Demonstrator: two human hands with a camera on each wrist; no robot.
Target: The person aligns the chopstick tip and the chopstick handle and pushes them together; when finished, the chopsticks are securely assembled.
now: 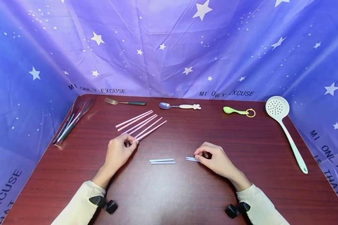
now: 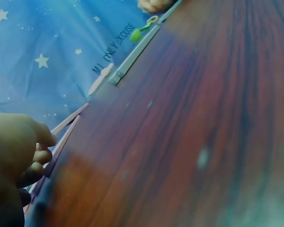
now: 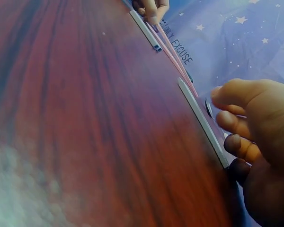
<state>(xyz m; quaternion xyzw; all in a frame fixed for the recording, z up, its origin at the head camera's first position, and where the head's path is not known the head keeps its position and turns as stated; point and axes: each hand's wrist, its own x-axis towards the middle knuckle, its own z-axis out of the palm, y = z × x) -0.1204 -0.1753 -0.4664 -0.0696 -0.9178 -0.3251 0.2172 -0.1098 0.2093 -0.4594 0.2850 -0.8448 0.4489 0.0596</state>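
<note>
Several pink straws [image 1: 146,124] lie slanted side by side on the table. My left hand [image 1: 121,148] pinches the near end of the closest one between thumb and finger. Two short grey-blue straws [image 1: 162,162] lie to the right of this hand. Farther right, more grey-blue straws [image 1: 191,158] lie partly hidden under my right hand [image 1: 217,159]. In the right wrist view, the right fingers [image 3: 234,118] are loosely bent and apart, close beside a grey-blue straw [image 3: 201,120] lying flat, with nothing gripped between them.
Along the back edge lie a fork [image 1: 126,102], a spoon with a white handle [image 1: 188,107] and a green spoon [image 1: 233,110] with a ring. A white slotted skimmer [image 1: 287,131] lies at right, bagged cutlery [image 1: 73,120] at left. Starry cloth [image 1: 163,72] surrounds the table.
</note>
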